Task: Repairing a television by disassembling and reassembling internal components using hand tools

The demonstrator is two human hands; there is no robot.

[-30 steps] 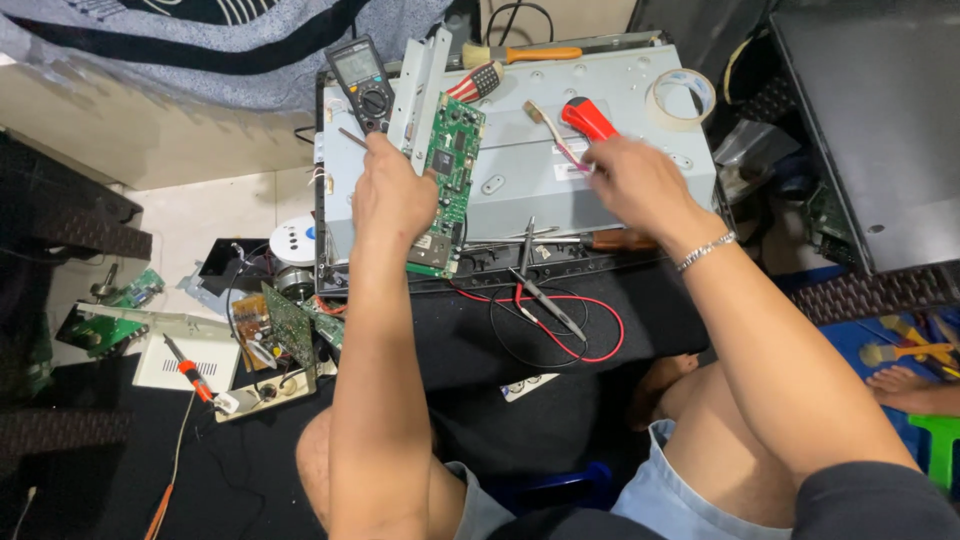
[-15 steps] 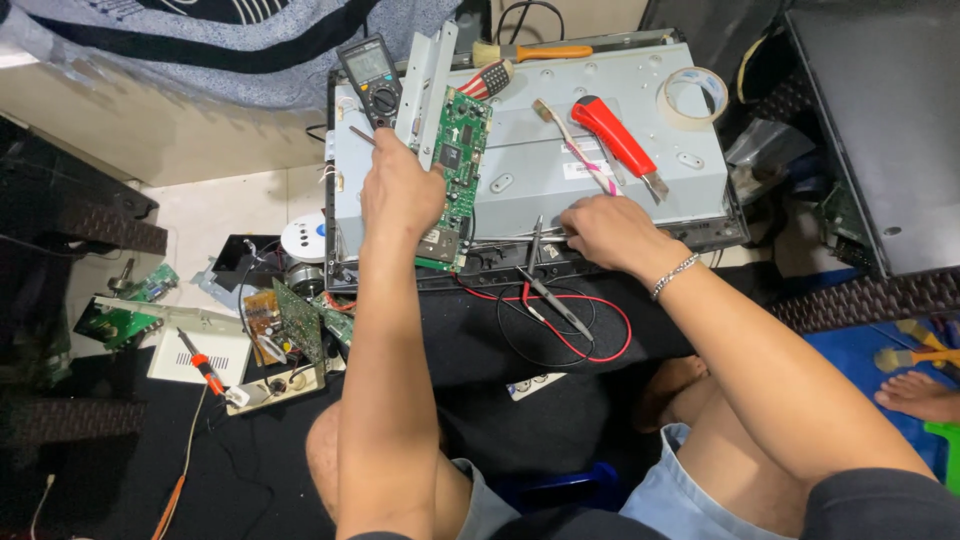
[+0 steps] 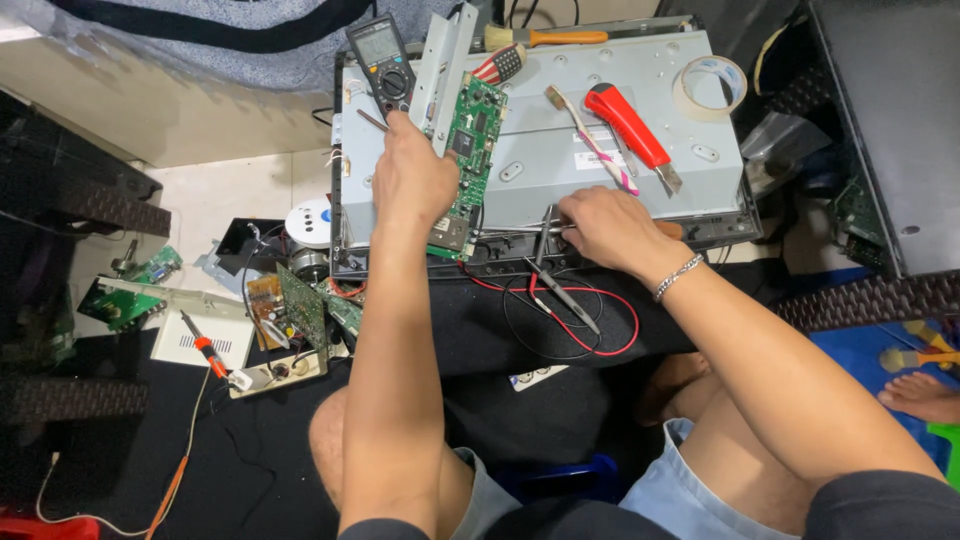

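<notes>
- Two hands on the grey metal chassis.
- My left hand grips the green circuit board at its left end.
- My right hand pinches a thin probe at its front edge.

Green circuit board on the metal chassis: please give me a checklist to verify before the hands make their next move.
1. Left hand steadies the green circuit board: ok, it rests on the board's left edge.
2. Right hand has a tool: cannot tell, the fingers hide what they hold at the front edge of the metal chassis.
3. Probes with red and black leads within reach: ok, just below the right hand.
4. Multimeter within reach: ok, above the left hand.
5. Red-handled cutter clear of the hands: ok, it lies apart on the chassis.
</notes>
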